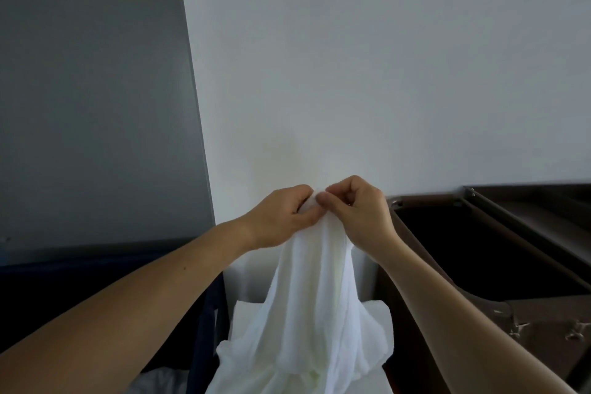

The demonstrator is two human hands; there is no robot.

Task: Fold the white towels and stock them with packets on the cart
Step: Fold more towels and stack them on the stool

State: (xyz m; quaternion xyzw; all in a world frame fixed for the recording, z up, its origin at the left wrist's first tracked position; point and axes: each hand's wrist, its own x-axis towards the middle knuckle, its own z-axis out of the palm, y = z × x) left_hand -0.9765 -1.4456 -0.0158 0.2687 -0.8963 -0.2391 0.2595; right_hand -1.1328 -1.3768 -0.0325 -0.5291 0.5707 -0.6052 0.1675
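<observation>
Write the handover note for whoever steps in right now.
Hands: the left hand pinches the bunched top of the white cloth towel, held up; the right hand pinches the same spot, close beside it.
Things: the towel hangs unfolded before the pale wall, left of the dark brown cart.
Done: towel picked up.
To do: fold it, stock it on the cart with packets; no packets in view.

Lower end of towel [315,313] cut off at bottom edge; cart [543,320] (right side) cropped by frame.
</observation>
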